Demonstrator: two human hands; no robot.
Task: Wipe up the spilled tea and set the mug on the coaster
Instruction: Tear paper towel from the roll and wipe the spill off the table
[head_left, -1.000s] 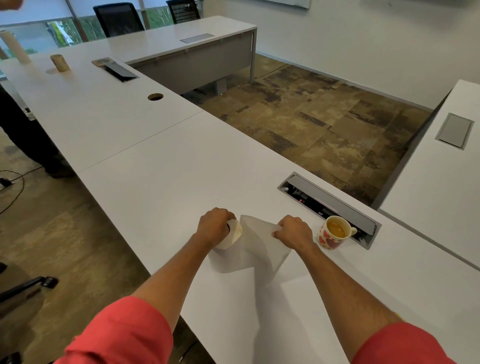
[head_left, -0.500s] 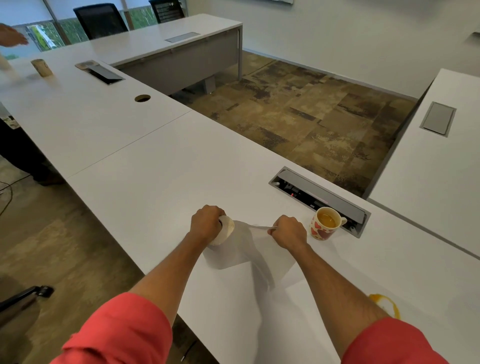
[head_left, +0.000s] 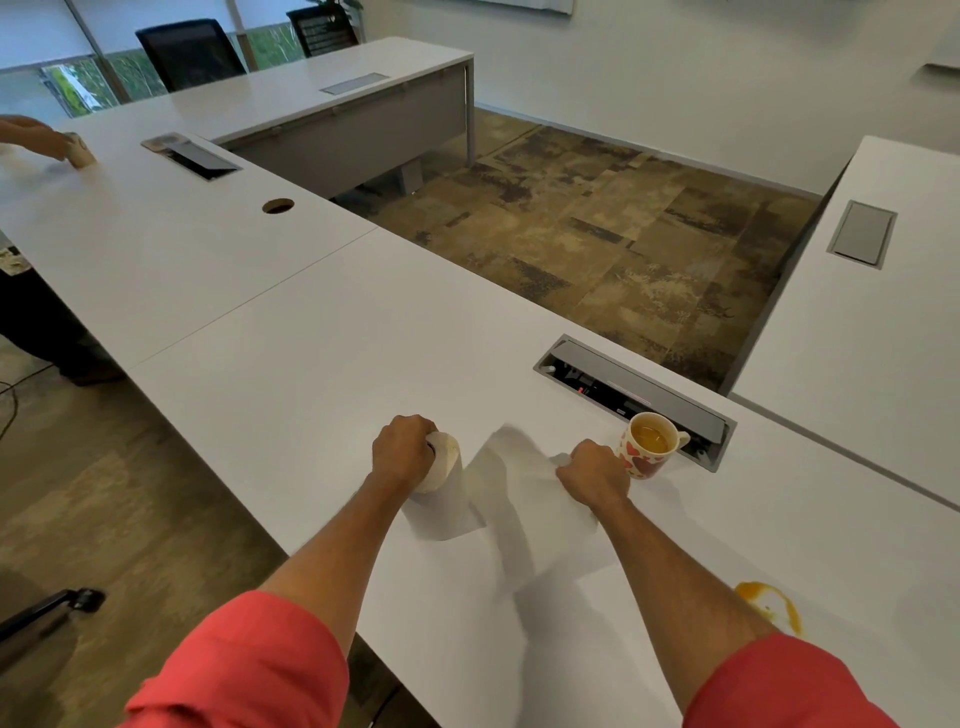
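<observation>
On the white table (head_left: 311, 353), my left hand (head_left: 402, 452) grips a roll of white paper towel (head_left: 442, 462). My right hand (head_left: 595, 475) holds the loose end of a towel sheet (head_left: 511, 467), which is blurred and stretched away from the roll. A white mug with red hearts (head_left: 649, 447), holding tea, stands just right of my right hand. An orange tea spill (head_left: 771, 605) lies on the table at the lower right, beside my right forearm. No coaster is in view.
An open grey cable box (head_left: 639, 400) is set in the table right behind the mug. Another person's hand (head_left: 36, 137) holds a small cup at the far left. A second table (head_left: 883, 322) stands to the right, with carpeted floor between.
My hands have pulled apart, the right one drawing the sheet toward the mug. The view has shifted, bringing the tea spill into sight. The far person's hand now holds the cup.
</observation>
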